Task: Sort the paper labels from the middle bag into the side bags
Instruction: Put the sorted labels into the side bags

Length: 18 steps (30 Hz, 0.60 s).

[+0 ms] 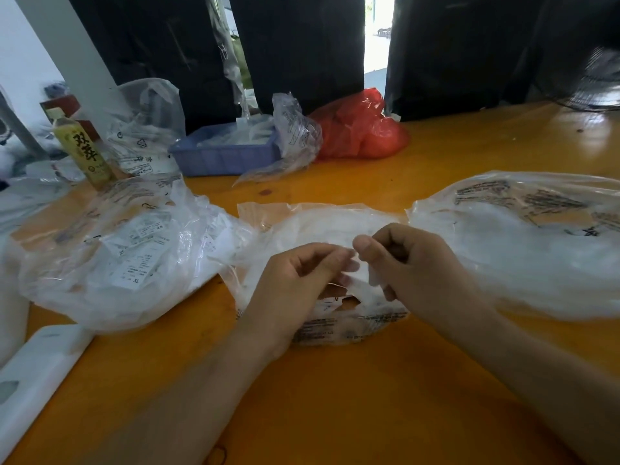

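Note:
Three clear plastic bags lie in a row on the orange table. The middle bag (318,226) holds white paper labels. Over it, my left hand (302,283) and my right hand (412,263) meet, both with fingers curled, pinching white paper labels (364,275) between them; the labels are blurred. The left bag (114,250) is full of printed labels, one marked XL. The right bag (523,243) shows a white mass of labels inside.
A blue tray (224,156) with white items, a crumpled clear bag (295,135) and a red plastic bag (359,129) stand at the back. A yellow bottle (84,149) is at the back left. A white flat object (37,374) lies near the front left edge.

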Each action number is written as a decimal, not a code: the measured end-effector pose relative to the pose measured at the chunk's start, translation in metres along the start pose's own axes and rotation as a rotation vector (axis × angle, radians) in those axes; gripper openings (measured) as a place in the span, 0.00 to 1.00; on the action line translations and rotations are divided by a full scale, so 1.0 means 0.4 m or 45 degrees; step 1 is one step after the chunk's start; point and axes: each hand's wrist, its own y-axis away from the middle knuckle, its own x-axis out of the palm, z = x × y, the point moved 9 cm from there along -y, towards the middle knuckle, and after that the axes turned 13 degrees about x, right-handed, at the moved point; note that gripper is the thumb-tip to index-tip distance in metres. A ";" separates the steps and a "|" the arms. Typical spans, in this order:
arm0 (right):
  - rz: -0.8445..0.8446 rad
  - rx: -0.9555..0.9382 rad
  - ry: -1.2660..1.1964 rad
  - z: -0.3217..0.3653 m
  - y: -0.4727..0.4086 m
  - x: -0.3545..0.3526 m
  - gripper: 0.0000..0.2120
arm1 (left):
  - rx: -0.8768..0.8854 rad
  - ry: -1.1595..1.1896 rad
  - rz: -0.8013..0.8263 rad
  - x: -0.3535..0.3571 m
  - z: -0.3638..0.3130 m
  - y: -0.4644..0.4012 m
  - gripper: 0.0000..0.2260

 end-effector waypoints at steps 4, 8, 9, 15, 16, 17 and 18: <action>0.125 0.021 -0.078 -0.014 -0.001 0.018 0.10 | -0.153 0.250 -0.214 -0.028 0.023 0.002 0.08; 0.044 0.070 -0.097 -0.033 -0.010 0.004 0.11 | -0.187 0.350 -0.263 -0.030 0.027 0.003 0.09; 0.019 0.078 -0.095 -0.034 -0.012 0.001 0.12 | -0.188 0.348 -0.242 -0.025 0.028 0.003 0.12; 0.031 -0.050 0.107 -0.017 -0.006 0.013 0.11 | -0.221 0.324 -0.045 0.003 0.032 0.006 0.22; 0.047 -0.074 0.141 -0.015 -0.004 0.019 0.10 | -0.205 0.287 -0.034 0.000 0.031 0.005 0.19; 0.044 -0.082 0.147 -0.015 -0.005 0.020 0.10 | -0.189 0.250 -0.044 -0.005 0.030 0.004 0.16; 0.011 -0.072 0.143 -0.019 -0.009 0.014 0.10 | -0.179 0.231 -0.072 -0.013 0.031 0.004 0.12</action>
